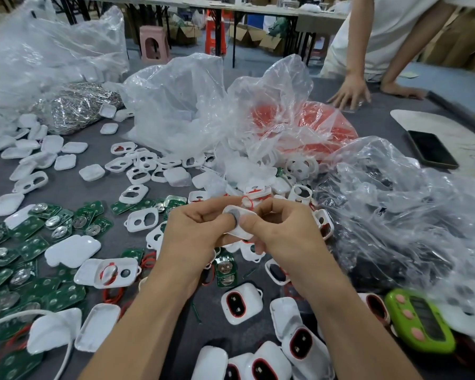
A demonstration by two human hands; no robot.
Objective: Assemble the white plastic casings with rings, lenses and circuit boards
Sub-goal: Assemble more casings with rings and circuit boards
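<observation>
1. Head view: left hand (200,229) and right hand (281,229) together pinch one white casing (240,231), held up over the counter (99,192)
2. Both thumbs press at a dark lens (234,215) in the casing, so lens seating looks to be the step in hand
3. A red ring (246,201) shows just above the casing; whether it is seated is unclear
4. Next probably comes a board (33,246) from the pile left of the casing, which means freeing one hand

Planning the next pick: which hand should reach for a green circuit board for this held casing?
Left, probably. The circuit boards lie mostly on the left hand's side; the right hand, also gripping the casing, has plastic bags beside it.
</observation>
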